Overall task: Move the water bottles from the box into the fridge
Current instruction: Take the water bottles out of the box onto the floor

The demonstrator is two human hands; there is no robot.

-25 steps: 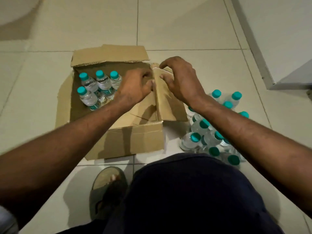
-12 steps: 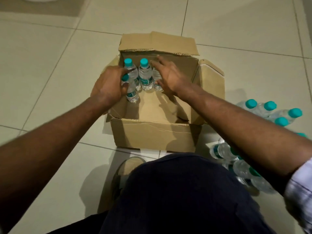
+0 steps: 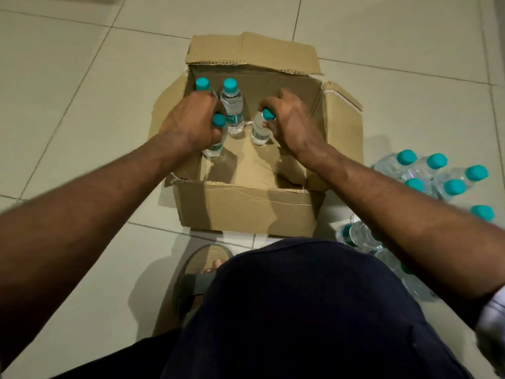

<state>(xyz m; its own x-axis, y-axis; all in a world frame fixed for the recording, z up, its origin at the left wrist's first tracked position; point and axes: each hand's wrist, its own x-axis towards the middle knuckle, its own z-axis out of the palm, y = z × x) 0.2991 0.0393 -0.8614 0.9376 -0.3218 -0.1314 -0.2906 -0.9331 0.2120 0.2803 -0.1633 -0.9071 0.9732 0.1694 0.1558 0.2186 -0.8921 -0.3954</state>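
Note:
An open cardboard box (image 3: 246, 209) stands on the tiled floor in front of me. Several small clear water bottles with teal caps are inside it. My left hand (image 3: 191, 121) grips the neck of one bottle (image 3: 216, 143) near the box's left wall. My right hand (image 3: 289, 119) holds a second bottle (image 3: 259, 132) by its cap end, tilted. Two more bottles stand at the back of the box, one (image 3: 232, 105) in the middle and one (image 3: 202, 84) at the left, partly behind my left hand.
A cluster of several teal-capped bottles (image 3: 426, 173) lies on the floor right of the box. My knee in dark cloth (image 3: 300, 310) and a sandalled foot (image 3: 205, 269) are just in front of the box. Pale floor tiles surround everything.
Both hands left the box's right flap and reached into the box. Each has now closed round a bottle, and the right-hand bottle has come away from the back row.

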